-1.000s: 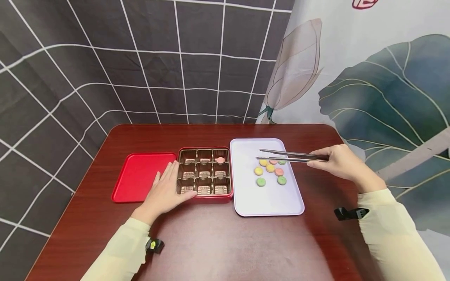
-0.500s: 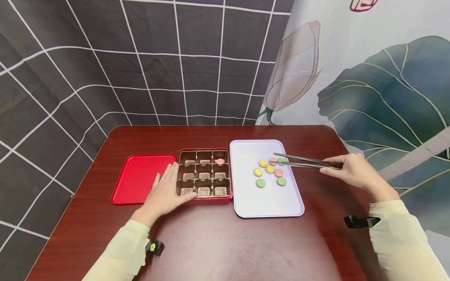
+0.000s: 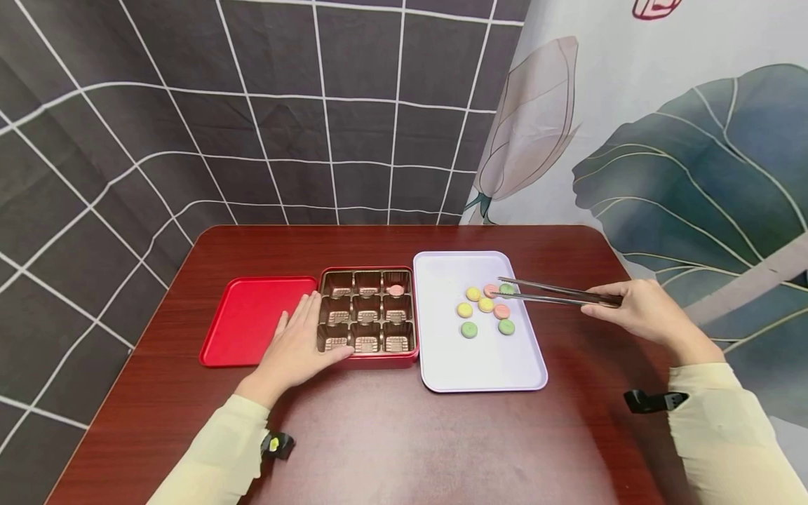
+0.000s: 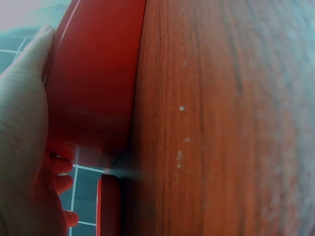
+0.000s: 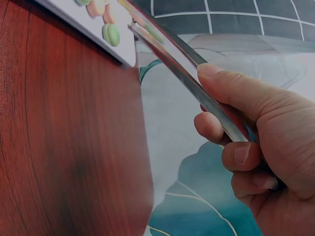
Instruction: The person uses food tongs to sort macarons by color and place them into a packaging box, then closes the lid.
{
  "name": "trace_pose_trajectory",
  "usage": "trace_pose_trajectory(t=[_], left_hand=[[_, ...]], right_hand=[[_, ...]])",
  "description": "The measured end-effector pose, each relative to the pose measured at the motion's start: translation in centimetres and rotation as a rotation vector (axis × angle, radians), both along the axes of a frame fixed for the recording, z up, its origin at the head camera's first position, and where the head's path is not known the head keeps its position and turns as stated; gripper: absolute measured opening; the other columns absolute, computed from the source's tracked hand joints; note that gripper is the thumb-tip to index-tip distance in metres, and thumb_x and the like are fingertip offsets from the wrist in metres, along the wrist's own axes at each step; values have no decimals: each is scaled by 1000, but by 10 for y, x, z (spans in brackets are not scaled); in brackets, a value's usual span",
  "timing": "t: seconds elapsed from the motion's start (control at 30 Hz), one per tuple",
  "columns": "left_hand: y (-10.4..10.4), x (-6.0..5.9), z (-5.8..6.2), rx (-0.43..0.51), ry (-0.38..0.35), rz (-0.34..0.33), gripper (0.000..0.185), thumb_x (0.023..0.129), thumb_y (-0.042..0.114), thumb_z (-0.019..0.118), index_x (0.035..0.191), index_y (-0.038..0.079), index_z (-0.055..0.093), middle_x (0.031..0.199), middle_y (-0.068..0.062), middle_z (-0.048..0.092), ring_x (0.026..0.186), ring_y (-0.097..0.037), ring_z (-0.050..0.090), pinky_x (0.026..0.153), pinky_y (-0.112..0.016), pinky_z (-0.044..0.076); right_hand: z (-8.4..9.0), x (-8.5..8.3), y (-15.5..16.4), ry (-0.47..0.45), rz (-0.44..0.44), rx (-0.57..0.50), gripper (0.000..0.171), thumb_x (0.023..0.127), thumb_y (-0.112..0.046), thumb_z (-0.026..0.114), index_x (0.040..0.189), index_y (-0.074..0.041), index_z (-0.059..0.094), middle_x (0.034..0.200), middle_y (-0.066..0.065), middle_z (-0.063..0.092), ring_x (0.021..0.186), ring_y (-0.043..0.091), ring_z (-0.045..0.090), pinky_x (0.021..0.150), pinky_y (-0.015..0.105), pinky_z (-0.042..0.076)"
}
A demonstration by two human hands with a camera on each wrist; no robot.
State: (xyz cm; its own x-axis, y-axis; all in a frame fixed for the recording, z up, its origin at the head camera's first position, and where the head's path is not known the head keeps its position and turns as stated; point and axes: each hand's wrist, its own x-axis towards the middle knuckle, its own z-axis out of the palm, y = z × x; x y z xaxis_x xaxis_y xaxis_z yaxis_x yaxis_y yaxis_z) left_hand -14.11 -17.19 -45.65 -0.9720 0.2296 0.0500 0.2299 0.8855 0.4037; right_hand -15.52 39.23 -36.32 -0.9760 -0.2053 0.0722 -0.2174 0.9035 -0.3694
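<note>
My left hand [image 3: 295, 347] rests at the near left corner of a red box [image 3: 379, 359], fingers fairly straight along its side and thumb at its front rim. The box's brown insert has several square compartments; a pink macaron [image 3: 395, 290] lies in the far right one. In my right hand [image 3: 644, 312] I grip metal tongs [image 3: 555, 293] near their closed end, as the right wrist view also shows. Their parted tips hover by a pink macaron [image 3: 490, 290] and a green macaron [image 3: 507, 289] on the white tray [image 3: 482, 368]. Whether the tips touch either is unclear.
Several yellow, pink and green macarons, such as a yellow macaron [image 3: 464, 310], lie on the tray. A red lid [image 3: 252, 326] lies flat left of the box. The dark red table [image 3: 391, 435] meets hanging curtains at the back and right.
My right hand has drawn the tongs right and slightly nearer me, so their tips sit by the far right macarons. The left hand and box have stayed in place.
</note>
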Motion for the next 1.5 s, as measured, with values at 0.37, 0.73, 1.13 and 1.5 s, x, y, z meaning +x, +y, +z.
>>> trace_pose_trajectory(t=[0.37, 0.73, 1.13, 1.5], left_hand=[[0, 0, 1, 3, 4, 0, 118, 73, 76, 60, 154, 5, 13, 159, -13, 17, 147, -29, 9, 113, -60, 10], [1, 1, 1, 10, 8, -1, 117, 73, 75, 61, 154, 4, 14, 159, -13, 17, 147, -29, 9, 113, -59, 10], [2, 3, 2, 20, -5, 4, 117, 73, 74, 62, 154, 4, 14, 159, -14, 17, 147, -30, 10, 113, -59, 9], [1, 2, 2, 13, 3, 0, 117, 73, 75, 61, 153, 4, 14, 159, -14, 17, 146, -30, 10, 113, -60, 10]], right_hand=[[-4, -3, 0, 3, 6, -1, 48, 77, -41, 79, 105, -2, 73, 72, -2, 70, 60, 14, 52, 46, 26, 39], [-8, -5, -4, -5, 18, 12, 41, 79, -35, 79, 105, -4, 74, 73, -3, 70, 61, 17, 48, 44, 26, 35], [-9, -8, -7, -54, 27, 0, 49, 78, -44, 77, 105, -2, 74, 76, 1, 71, 60, 18, 50, 45, 27, 38], [-10, -10, -9, -38, 50, 7, 43, 80, -39, 78, 104, -3, 74, 79, 2, 71, 60, 17, 51, 44, 26, 38]])
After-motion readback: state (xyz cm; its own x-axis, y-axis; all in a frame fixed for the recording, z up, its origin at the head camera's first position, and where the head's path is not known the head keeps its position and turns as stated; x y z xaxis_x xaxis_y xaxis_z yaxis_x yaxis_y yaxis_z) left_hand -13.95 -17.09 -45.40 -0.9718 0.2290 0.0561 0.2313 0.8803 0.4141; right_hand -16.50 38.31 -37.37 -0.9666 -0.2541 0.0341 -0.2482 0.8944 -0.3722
